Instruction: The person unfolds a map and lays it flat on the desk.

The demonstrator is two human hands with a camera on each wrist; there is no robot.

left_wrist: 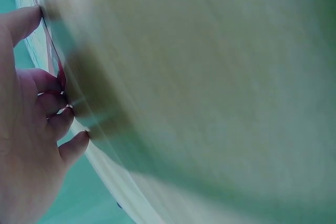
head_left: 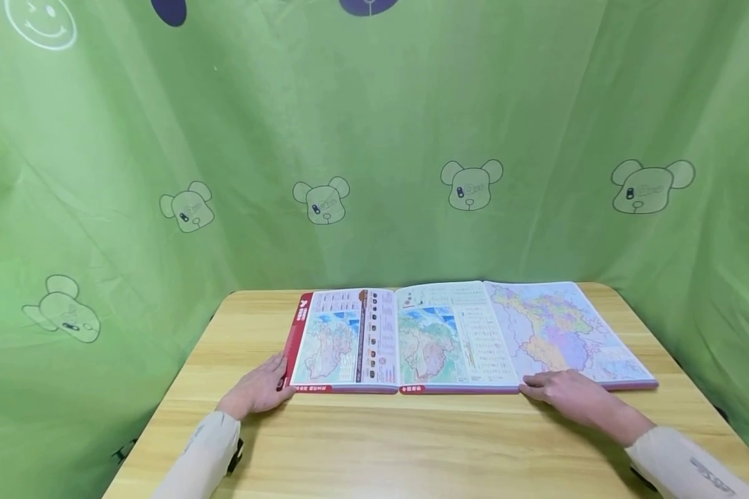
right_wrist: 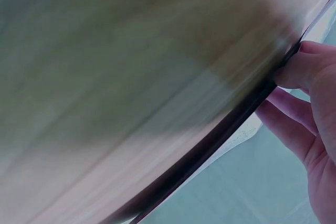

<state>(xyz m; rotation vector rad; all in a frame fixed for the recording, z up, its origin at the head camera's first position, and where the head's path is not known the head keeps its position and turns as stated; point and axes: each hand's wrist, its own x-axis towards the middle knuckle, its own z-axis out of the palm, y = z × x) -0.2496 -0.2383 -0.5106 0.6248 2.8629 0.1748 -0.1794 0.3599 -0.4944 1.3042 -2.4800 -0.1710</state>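
Observation:
A wide picture atlas lies unfolded on the table, with printed maps on its panels and a red strip down its left side. My left hand is at its lower left corner, thumb near the front edge and fingers along the left edge. In the left wrist view that hand has its fingers slightly bent, tips at the edge. My right hand touches the front edge of the right part, below a colourful map. In the right wrist view, the right hand's thumb meets the dark edge; the other fingertips are partly hidden.
The wooden table has rounded far corners, and the atlas reaches close to its back edge. A green curtain with bear-head outlines hangs behind the table and on both sides.

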